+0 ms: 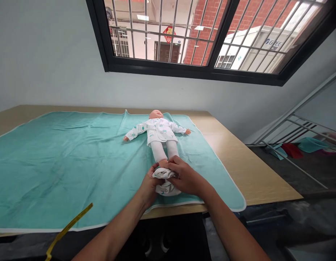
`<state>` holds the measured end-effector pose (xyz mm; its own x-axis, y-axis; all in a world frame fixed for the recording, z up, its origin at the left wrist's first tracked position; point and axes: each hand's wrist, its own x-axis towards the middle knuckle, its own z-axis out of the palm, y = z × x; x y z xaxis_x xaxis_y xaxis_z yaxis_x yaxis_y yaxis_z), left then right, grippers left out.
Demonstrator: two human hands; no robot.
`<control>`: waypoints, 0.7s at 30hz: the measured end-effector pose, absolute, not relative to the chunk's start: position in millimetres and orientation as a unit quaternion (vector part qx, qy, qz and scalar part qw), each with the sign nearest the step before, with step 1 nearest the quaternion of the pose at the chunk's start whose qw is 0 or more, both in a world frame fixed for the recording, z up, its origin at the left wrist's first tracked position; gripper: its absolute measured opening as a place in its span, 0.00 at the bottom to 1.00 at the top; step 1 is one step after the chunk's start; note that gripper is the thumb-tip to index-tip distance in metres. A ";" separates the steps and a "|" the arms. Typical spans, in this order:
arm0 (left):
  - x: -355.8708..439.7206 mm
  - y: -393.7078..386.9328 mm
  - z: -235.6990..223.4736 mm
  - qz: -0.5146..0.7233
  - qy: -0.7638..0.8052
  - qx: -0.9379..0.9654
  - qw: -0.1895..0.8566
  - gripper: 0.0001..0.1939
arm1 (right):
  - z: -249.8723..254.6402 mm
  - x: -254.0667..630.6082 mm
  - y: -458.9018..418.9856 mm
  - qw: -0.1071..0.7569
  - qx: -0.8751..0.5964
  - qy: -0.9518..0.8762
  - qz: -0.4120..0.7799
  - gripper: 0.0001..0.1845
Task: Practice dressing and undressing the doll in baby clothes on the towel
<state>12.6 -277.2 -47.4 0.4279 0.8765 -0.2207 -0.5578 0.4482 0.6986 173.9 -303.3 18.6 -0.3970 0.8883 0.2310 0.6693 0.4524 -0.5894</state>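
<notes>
A baby doll lies on its back on a turquoise blanket, arms spread and head toward the wall. It wears a white printed top and white leg coverings. At its feet, my left hand and my right hand grip bunched white printed baby pants from both sides. The gathered opening of the cloth sits around or just below the doll's bare ankle. My right thumb and fingers are closed at the upper edge of the cloth. Part of the doll's feet is hidden by the cloth and my hands.
The blanket covers much of a wooden table set against a white wall. A yellow tape measure hangs over the front edge at left. A barred window is above, and a metal rack stands at right.
</notes>
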 end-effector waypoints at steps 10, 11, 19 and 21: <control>8.9 -266.8 -36.6 0.462 0.393 0.393 0.691 0.21 | 7.0 176.5 -287.2 0.298 -0.440 -0.825 0.193 0.31; 8.6 -266.2 -34.5 0.464 0.401 0.409 0.676 0.21 | 5.4 175.8 -286.6 0.304 -0.442 -0.822 0.190 0.32; 22.0 -265.7 -40.4 0.546 0.433 0.382 0.607 0.29 | 1.7 176.1 -282.2 0.315 -0.433 -0.827 0.172 0.30; 26.3 -264.8 -44.2 0.566 0.380 0.336 0.650 0.40 | 0.6 176.9 -280.8 0.319 -0.431 -0.826 0.177 0.30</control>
<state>26.3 -264.8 -44.2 0.0703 0.9911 -0.1127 -0.4809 0.1327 0.8667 176.9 -280.8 0.6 -0.4253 0.8241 0.3742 0.5989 0.5662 -0.5663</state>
